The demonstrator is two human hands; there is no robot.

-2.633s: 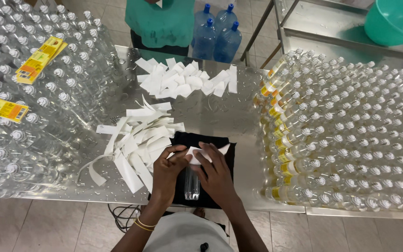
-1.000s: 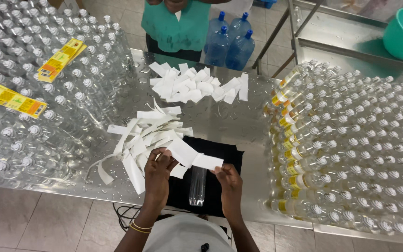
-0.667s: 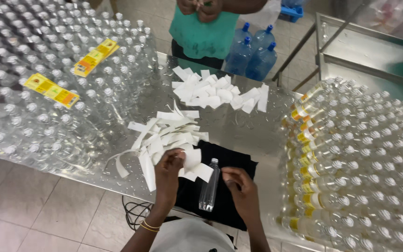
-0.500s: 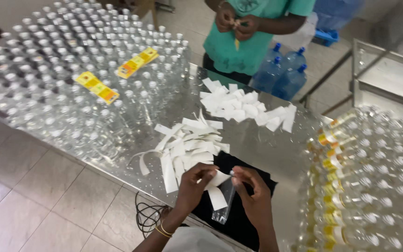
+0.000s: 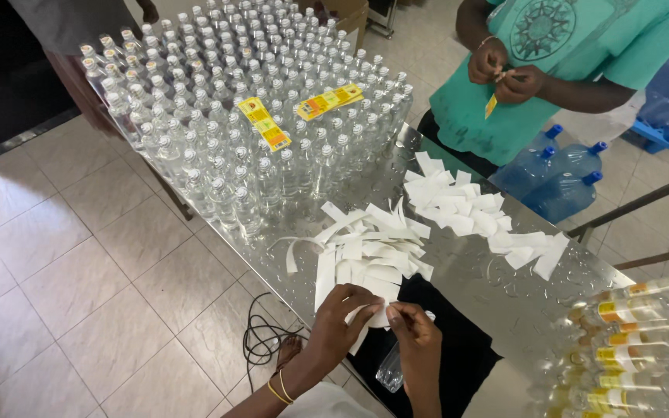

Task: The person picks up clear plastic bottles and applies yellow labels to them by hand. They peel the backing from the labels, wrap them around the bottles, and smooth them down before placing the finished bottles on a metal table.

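My left hand (image 5: 341, 316), with thin gold bangles at the wrist, and my right hand (image 5: 416, 333) meet at the near table edge. Both pinch a white paper strip (image 5: 378, 314) between their fingertips. Just below them a clear empty plastic bottle (image 5: 391, 367) lies on its side on a black cloth (image 5: 458, 348), partly hidden by my right hand. A loose heap of white paper strips (image 5: 369, 249) lies directly beyond my hands.
Several clear empty bottles (image 5: 249, 101) crowd the metal table (image 5: 497, 282) at left, with yellow label strips (image 5: 266, 125) on top. Yellow-labelled bottles (image 5: 636, 340) lie at right. Another paper heap (image 5: 470, 210), a person in a teal shirt (image 5: 551, 46), blue jugs (image 5: 551, 172), a floor cable (image 5: 261, 340).
The view has swung left and tilted up. My left hand picked a white strip from the heap, and my right hand left the bottle and joined it on the strip.
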